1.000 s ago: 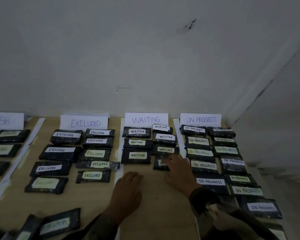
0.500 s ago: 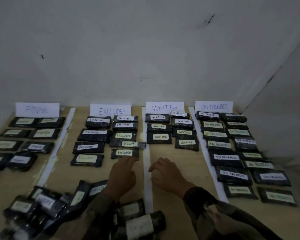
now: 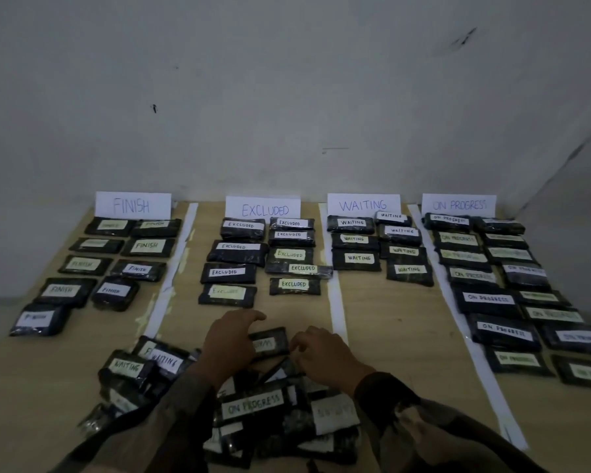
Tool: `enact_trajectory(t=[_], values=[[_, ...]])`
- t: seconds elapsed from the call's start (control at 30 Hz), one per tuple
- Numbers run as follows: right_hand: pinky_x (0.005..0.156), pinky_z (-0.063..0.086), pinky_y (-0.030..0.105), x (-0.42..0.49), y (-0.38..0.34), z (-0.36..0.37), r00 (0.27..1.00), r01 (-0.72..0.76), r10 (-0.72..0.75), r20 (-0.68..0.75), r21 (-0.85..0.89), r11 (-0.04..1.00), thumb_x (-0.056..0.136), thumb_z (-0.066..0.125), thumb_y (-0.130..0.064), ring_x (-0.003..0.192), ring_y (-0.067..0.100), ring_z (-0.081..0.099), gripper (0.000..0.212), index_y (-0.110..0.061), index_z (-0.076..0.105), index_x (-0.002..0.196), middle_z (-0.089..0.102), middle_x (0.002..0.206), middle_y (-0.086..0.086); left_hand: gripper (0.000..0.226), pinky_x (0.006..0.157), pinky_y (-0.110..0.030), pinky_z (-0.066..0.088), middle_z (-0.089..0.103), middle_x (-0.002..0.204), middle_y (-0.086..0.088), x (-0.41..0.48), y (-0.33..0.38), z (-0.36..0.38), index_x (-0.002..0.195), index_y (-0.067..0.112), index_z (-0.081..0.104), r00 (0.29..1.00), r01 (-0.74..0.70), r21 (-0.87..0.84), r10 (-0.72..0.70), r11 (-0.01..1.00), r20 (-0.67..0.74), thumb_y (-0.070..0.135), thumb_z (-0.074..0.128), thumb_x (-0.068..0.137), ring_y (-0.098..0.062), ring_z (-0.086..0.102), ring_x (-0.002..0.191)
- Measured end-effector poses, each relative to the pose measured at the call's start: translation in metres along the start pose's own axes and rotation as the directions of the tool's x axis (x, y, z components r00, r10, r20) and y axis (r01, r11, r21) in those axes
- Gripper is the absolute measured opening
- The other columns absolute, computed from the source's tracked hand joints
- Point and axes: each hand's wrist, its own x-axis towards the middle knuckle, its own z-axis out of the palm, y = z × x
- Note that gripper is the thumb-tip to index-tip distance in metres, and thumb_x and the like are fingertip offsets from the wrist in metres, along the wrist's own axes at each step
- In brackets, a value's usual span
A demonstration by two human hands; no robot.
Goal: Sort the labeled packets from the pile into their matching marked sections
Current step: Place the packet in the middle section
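Observation:
A pile of dark labeled packets lies at the near edge of the wooden table. Four paper signs stand at the back: FINISH, EXCLUDED, WAITING, ON PROGRESS. Sorted packets lie in rows under each sign. My left hand hovers with curled fingers over an upside-down packet at the pile's far edge, touching its left end. My right hand rests by that packet's right end, fingers bent. Whether either hand grips it is unclear.
White tape strips divide the sections. A grey wall rises right behind the signs. Two WAITING packets lie at the pile's left side. An ON PROGRESS packet sits on top of the pile.
My view has tilted down and left, bringing the pile and FINISH section into sight. Both hands pulled back from the WAITING section to the packet at the pile's far edge.

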Motion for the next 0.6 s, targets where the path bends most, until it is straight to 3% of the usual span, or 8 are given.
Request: enact_trajectory(t=[0.1,0.2,0.33,0.47,0.6], values=[[0.079,0.042,0.029,-0.001,-0.009,0.002,0.994,-0.104,0.099,0.043,0.166,0.981,0.094,0.049,-0.041,0.097,0.023,0.059,0.029,-0.021,0.063,0.109,0.065,0.107,0.003,0.041,0.093,-0.033,0.043,0.058,0.125,0.001,-0.006,-0.008,-0.002,0.123,0.022,0.055,1.000,-0.015,-0.025,0.016,1.000,0.026,0.008,0.050,0.085,-0.019,0.050,0.115],[0.073,0.041,0.025,-0.002,-0.015,0.004,0.980,-0.171,0.152,0.129,0.148,0.974,0.088,0.055,-0.050,0.092,0.018,0.059,0.036,-0.020,0.066,0.105,0.066,0.104,0.002,0.037,0.091,-0.033,0.045,0.061,0.119,0.001,-0.009,-0.012,-0.001,0.120,0.022,0.057,0.998,-0.036,-0.058,0.038,0.998,0.042,0.014,0.053,0.085,-0.019,0.053,0.109],[0.069,0.039,0.023,0.000,-0.018,0.006,0.968,-0.232,0.199,0.154,0.243,0.942,0.087,0.062,-0.033,0.089,0.021,0.059,0.023,-0.010,0.068,0.091,0.066,0.094,0.010,0.036,0.092,-0.033,0.044,0.061,0.118,0.001,-0.009,-0.009,0.001,0.118,0.024,0.058,0.996,-0.057,-0.058,0.061,0.997,0.063,0.014,0.052,0.084,-0.020,0.053,0.108],[0.069,0.038,0.025,0.005,-0.021,0.009,0.959,-0.278,0.250,0.130,0.297,0.913,0.089,0.062,-0.027,0.084,0.019,0.056,0.019,-0.015,0.058,0.075,0.057,0.080,0.004,0.038,0.090,-0.033,0.045,0.063,0.116,-0.001,-0.009,-0.010,0.000,0.117,0.023,0.059,0.995,-0.070,-0.066,0.074,0.995,0.067,0.011,0.049,0.082,-0.022,0.054,0.106],[0.075,0.045,0.029,0.009,-0.025,0.007,0.959,-0.268,0.279,0.042,0.448,0.853,0.094,0.055,-0.022,0.091,0.024,0.057,0.011,-0.014,0.056,0.087,0.057,0.093,0.007,0.033,0.086,-0.027,0.044,0.064,0.114,0.004,-0.009,-0.010,0.001,0.120,0.025,0.057,0.991,-0.051,-0.110,0.064,0.993,0.119,0.018,0.051,0.088,-0.017,0.057,0.104]])
